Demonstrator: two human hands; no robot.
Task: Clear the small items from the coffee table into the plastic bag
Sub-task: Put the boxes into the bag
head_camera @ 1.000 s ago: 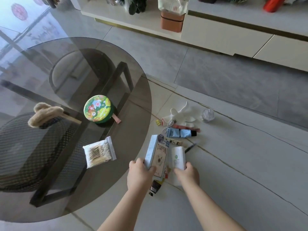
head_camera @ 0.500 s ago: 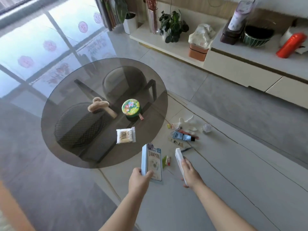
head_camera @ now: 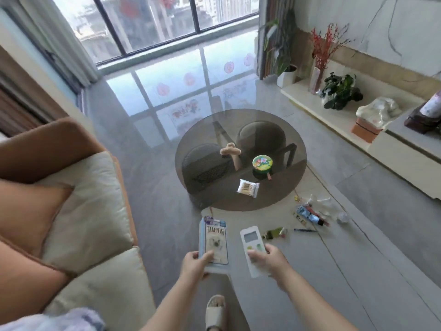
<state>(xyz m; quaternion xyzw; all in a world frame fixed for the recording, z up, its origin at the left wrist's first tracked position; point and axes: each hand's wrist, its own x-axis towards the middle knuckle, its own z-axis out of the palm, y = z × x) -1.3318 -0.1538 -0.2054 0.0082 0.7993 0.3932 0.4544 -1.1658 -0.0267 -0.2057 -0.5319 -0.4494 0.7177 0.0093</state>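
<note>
Left grip (head_camera: pixel 194 263) clasping tampon box (head_camera: pixel 214 241); right grip (head_camera: pixel 265 260) clasping white remote (head_camera: pixel 253 244). On glass tabletop (head_camera: pixel 281 130): cotton swab pack (head_camera: pixel 248 188), floral tin (head_camera: pixel 262 163), brush (head_camera: pixel 231 152).

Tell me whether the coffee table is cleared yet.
No: the floral tin, cotton swab pack and fluffy brush sit on the glass coffee table.

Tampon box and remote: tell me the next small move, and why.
Probably find the plastic bag first: none is in view. The left hand holds the tampon box, the right hand the white remote, so both are full while the cotton swab packet waits on the glass table.
</note>
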